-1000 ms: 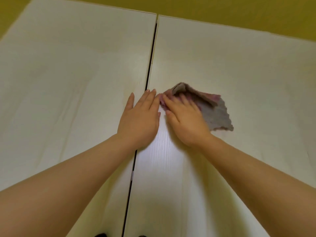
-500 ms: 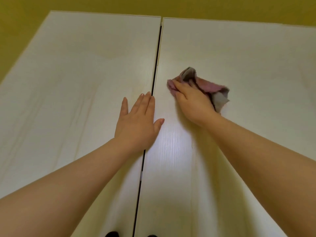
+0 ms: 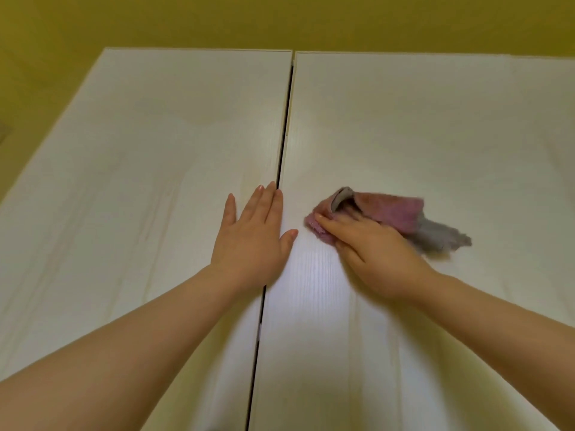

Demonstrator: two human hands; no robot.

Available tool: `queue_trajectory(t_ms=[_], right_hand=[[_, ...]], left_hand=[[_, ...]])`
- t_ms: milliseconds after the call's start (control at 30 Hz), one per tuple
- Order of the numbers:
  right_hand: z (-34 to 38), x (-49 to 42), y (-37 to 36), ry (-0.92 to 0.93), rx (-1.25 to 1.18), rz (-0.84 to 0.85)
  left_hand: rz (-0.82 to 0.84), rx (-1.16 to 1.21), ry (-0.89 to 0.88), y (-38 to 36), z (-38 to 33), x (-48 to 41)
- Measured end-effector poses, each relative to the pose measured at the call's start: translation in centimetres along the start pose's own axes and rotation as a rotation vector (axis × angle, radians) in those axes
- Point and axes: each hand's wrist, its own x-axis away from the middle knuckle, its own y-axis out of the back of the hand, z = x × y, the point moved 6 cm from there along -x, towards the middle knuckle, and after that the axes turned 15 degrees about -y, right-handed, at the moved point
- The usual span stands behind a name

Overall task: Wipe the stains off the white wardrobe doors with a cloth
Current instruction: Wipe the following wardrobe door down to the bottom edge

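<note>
Two white wardrobe doors fill the view, the left door [image 3: 140, 197] and the right door [image 3: 435, 135], split by a dark vertical gap [image 3: 284, 144]. My left hand [image 3: 253, 241] lies flat with straight fingers on the left door, right at the gap, its thumb reaching over onto the right door. My right hand [image 3: 373, 247] presses a crumpled pink and grey cloth [image 3: 401, 214] against the right door, fingers laid over the cloth's left part. The cloth's grey end trails out to the right, blurred. I see no distinct stains on the doors.
A yellow wall [image 3: 280, 20] runs above the doors' top edge and down the left side. Bright glare sits on the right door just below my hands.
The view has tilted up, showing more wall. My right hand and the cloth have slid down the right door and spread out rightward. My left hand has stayed flat at the gap.
</note>
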Motion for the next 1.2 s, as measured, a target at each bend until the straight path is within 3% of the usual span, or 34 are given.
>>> queue_trajectory(t_ms=[233,433,600,767,900,1067,1200], right_hand=[[1.7,-3.3,0.6,0.016,-0.102,0.093],[2.8,-9.4,0.4,-0.015,-0.125,-0.075],[3.6,-16.2,2.2,-0.057,-0.092,-0.172],[3.2,-19.2,3.6,-0.183,-0.144,-0.185],[3.9,-14.7,2.6,-0.134,-0.331,-0.133],[3.6,-7.6,0.8,0.001,-0.289,-0.048],[0.7,-7.2,3.3,-0.102,-0.412,-0.022]], left_hand=[[-0.092,-0.126,-0.087,1.4,0.3,-0.5],[-0.398,-0.131,-0.264,2.3,1.6,-1.1],[-0.587,-0.034,-0.274,2.1,2.5,-1.6],[-0.599,0.040,-0.300,1.8,3.2,-1.8],[-0.483,0.120,-0.242,1.9,3.7,-1.9],[-0.449,0.010,-0.261,2.1,2.7,-1.6],[-0.356,-0.073,-0.215,2.9,1.6,-1.4]])
